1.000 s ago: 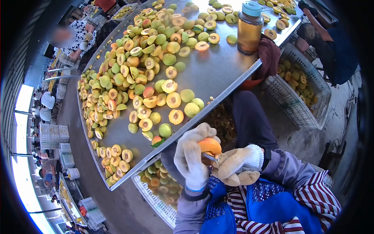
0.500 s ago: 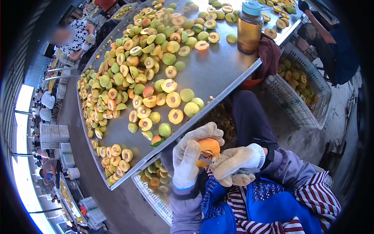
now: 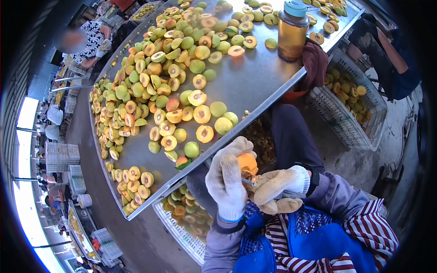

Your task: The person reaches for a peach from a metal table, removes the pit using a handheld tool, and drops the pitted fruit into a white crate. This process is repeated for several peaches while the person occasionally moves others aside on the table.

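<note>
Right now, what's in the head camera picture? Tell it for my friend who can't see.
A gloved left hand holds an orange fruit while the gloved right hand puts a knife against it. Ahead, a metal table holds many cut fruit halves and a jar, with baskets beside it.

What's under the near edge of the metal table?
A white crate of cut fruit sits under the table, with a heap of brown pits further right. The table edge and the left hand, holding an orange fruit against the right hand's knife, cover part of the crate.
</note>
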### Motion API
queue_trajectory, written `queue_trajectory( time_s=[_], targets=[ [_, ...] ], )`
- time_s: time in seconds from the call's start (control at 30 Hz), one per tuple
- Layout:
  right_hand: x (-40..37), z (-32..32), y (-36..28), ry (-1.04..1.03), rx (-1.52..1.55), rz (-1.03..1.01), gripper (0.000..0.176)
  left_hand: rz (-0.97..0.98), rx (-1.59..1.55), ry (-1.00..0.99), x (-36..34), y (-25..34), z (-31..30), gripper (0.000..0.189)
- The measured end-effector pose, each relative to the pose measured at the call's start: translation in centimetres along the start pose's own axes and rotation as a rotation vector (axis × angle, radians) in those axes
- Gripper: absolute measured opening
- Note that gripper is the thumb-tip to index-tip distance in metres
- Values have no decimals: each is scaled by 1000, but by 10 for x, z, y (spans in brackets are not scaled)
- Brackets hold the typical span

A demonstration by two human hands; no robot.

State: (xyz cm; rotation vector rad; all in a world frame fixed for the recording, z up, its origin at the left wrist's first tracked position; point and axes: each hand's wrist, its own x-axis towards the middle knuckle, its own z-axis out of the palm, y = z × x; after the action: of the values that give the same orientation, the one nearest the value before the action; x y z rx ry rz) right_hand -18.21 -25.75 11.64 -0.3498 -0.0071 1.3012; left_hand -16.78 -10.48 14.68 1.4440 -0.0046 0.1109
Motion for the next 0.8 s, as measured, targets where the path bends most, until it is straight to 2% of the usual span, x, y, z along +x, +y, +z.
queue_trajectory(
  time_s=[0.1, 0.13, 0.23, 0.27, 0.3, 0.33, 0.37, 0.43, 0.47, 0.5, 0.57, 0.67, 0.8],
  targets=[
    [-4, -2, 1, -47, 109, -24, 21, 470, 200, -90, 9, -18, -9, 55],
    [-6, -2, 3, -37, 140, -38, 19, 374, 128, -101, 6, -17, -7, 57],
    [5, -28, 14, -217, 66, 28, 21, -230, -281, -165, 12, 5, -4, 60],
    [8, -61, 33, -324, -3, 135, 22, -304, -322, -83, 13, 1, -1, 58],
    [12, -31, 11, -434, -159, 260, 26, -224, -231, 33, 15, -4, 8, 53],
    [16, -1, -10, -567, -326, 367, 29, -153, -144, 61, 25, -27, 3, 52],
    [14, 31, -11, -466, -559, 346, 34, -87, -52, 88, 31, -47, -5, 50],
    [5, 36, -18, -108, -478, 229, 33, -159, -166, 107, 29, -24, -4, 53],
    [3, 20, -15, 58, -596, 226, 34, -194, -235, 64, 26, -18, -8, 55],
    [6, 17, -17, 75, -526, 87, 32, -215, -311, 37, 26, -16, -10, 58],
    [2, 27, -15, 284, -692, 12, 31, -216, -353, 35, 23, -17, -14, 61],
    [7, 29, -7, 422, -672, -117, 31, -212, -338, -3, 17, -17, -16, 61],
    [11, 24, -2, 504, -695, -220, 29, -156, -278, 44, 12, -15, -13, 60]
  ],
)
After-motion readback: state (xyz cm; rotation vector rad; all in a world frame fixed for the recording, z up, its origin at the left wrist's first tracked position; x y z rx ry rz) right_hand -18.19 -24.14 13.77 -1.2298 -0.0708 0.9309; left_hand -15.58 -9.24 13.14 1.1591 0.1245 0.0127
